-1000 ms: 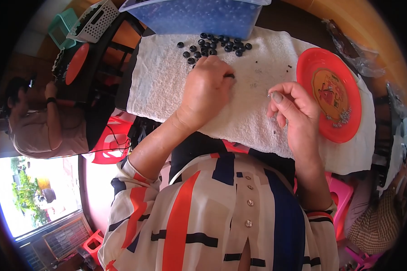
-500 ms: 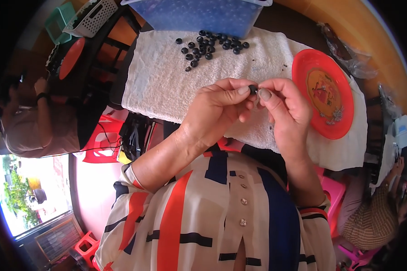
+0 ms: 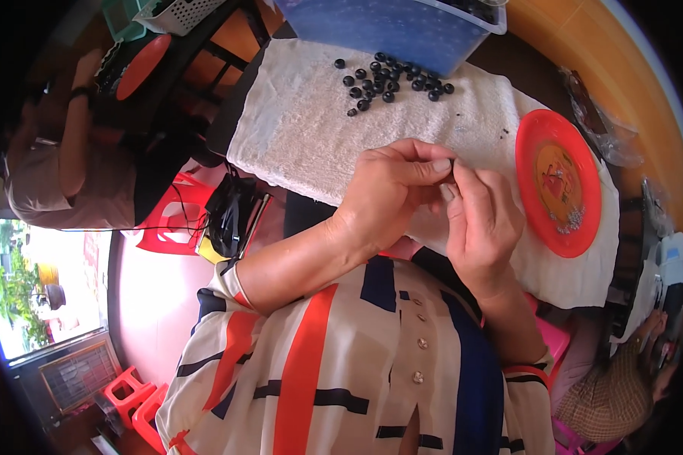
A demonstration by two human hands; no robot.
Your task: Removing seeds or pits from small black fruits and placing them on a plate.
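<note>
My left hand (image 3: 379, 189) pinches a small round black bead (image 3: 451, 167) between thumb and forefinger, over the white towel (image 3: 296, 129). Only a dark sliver of that bead shows between the fingertips. Against it, my right hand (image 3: 484, 220) is closed, its thumb and forefinger pressed together; whatever they hold is hidden. Beyond my hands, several loose black beads (image 3: 388, 97) lie in a cluster on the towel. To the right is a red oval plate (image 3: 529, 163) with a printed middle, bearing small silvery pieces (image 3: 569, 221) near its closer end.
A blue translucent tub (image 3: 387, 34) stands behind the beads. Clear plastic wrapping (image 3: 618, 144) lies past the plate. Another person (image 3: 76, 186) sits at the left by a dark table with a red plate (image 3: 143, 67) and white basket (image 3: 178, 15); another person (image 3: 607, 394) is at lower right.
The view has shifted, so the table things sit further right and lower. My right fingers have turned and closed in over the bead, hiding more of it.
</note>
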